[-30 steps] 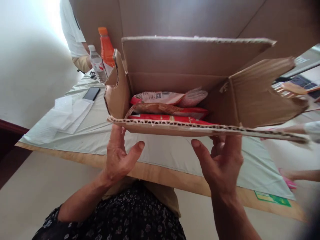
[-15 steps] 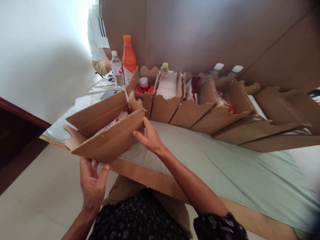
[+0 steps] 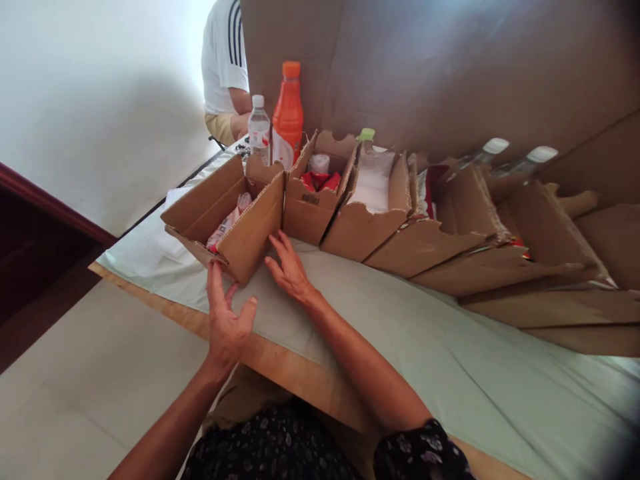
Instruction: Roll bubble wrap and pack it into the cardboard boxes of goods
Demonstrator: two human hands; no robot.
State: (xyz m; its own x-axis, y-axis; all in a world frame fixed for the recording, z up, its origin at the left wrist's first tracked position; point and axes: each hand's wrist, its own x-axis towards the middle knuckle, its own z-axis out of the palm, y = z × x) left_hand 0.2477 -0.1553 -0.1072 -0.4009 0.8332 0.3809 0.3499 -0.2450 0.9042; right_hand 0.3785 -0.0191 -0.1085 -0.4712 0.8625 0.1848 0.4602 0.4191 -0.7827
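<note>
An open-topped cardboard box [image 3: 257, 227] stands on the cloth-covered table at the left end of a row of similar boxes. Inside it lies a clear plastic package with red and white print [image 3: 227, 227]. My left hand [image 3: 230, 320] is at the box's near end, fingertips against the cardboard and thumb spread away. Beside the box's right wall is my right hand [image 3: 289, 270], fingers outstretched, the tips at or very close to the wall. Neither hand is wrapped around anything.
Neighbouring cardboard boxes [image 3: 360, 233] run to the right, holding packets and bottles. A clear water bottle [image 3: 259, 130] and an orange bottle [image 3: 289, 113] stand behind. Tall cardboard panels [image 3: 420, 73] back the table [image 3: 400, 320]. A person in a white shirt [image 3: 223, 60] sits beyond.
The left box has swung round and moved back against the row, now resting on the table. My left hand followed it forward; my right hand stays by its right wall. The view has shifted.
</note>
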